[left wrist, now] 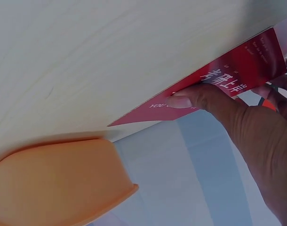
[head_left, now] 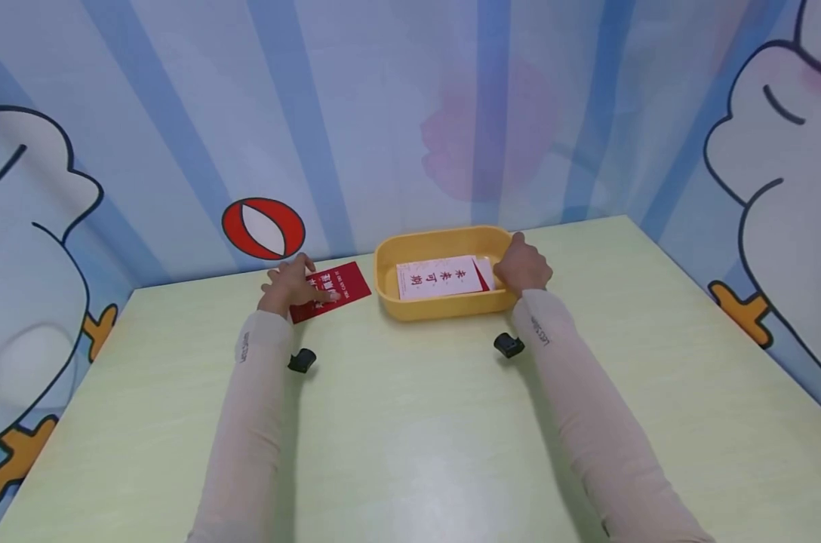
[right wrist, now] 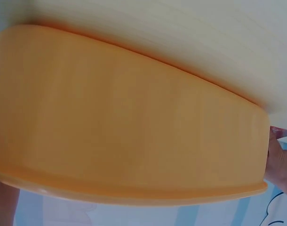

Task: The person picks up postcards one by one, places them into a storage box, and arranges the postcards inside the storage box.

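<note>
A red printed card [head_left: 349, 280] with white characters lies at the back of the table, left of a yellow plastic basket [head_left: 424, 308]. My left hand [head_left: 290, 285] holds the red card, its thumb [left wrist: 204, 96] on the printed face and its fingers around the far edge, partly hidden. My right hand [head_left: 524, 265] grips the basket's right end over the rim. Inside the basket lies a white printed card [head_left: 438, 277] with red characters, a dark red corner showing at its right. The right wrist view mostly shows the basket's outer wall [right wrist: 134, 117].
The pale green table [head_left: 410, 422] runs up to a blue striped backdrop [head_left: 383, 113] with cartoon figures, close behind the basket. Small black devices [head_left: 302, 360] are worn at both wrists.
</note>
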A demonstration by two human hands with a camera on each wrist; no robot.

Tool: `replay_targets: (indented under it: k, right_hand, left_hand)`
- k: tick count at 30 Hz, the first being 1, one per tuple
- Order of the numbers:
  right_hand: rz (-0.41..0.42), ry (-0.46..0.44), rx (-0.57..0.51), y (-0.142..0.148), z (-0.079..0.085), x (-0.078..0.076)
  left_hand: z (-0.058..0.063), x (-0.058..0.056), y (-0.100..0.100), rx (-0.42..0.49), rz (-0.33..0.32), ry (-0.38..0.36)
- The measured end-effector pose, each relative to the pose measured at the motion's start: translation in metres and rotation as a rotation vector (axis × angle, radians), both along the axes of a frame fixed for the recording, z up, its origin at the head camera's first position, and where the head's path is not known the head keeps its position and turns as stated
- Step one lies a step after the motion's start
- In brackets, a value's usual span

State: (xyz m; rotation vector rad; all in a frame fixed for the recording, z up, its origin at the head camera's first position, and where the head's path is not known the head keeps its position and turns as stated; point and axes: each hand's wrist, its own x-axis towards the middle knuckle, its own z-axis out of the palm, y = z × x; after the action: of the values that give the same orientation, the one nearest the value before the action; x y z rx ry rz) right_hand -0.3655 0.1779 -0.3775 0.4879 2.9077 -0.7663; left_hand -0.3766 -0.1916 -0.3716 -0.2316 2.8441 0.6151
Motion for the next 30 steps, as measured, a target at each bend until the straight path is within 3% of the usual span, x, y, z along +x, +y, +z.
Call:
replay_targets:
  k: [7, 13, 19, 30]
  right_hand:
    - [-0.006, 0.014, 0.008, 0.001, -0.001, 0.003]
    - [0.008, -0.009, 0.018, 0.0, -0.004, 0.002]
    - [-0.005, -0.003, 0.032, -0.001, -0.003, 0.002]
    - [-0.001, 0.016, 0.027, -0.003, 0.001, 0.005]
  left_hand:
    - [-0.003, 0.003, 0.005, 0.01, 0.002, 0.068]
    - [-0.004, 0.008, 0.005, -0.027, 0.022, 0.051]
    - [-0.005, 0.011, 0.0, -0.031, -0.01, 0.071]
    - [-0.011, 0.001, -0.009, -0.005, -0.009, 0.108]
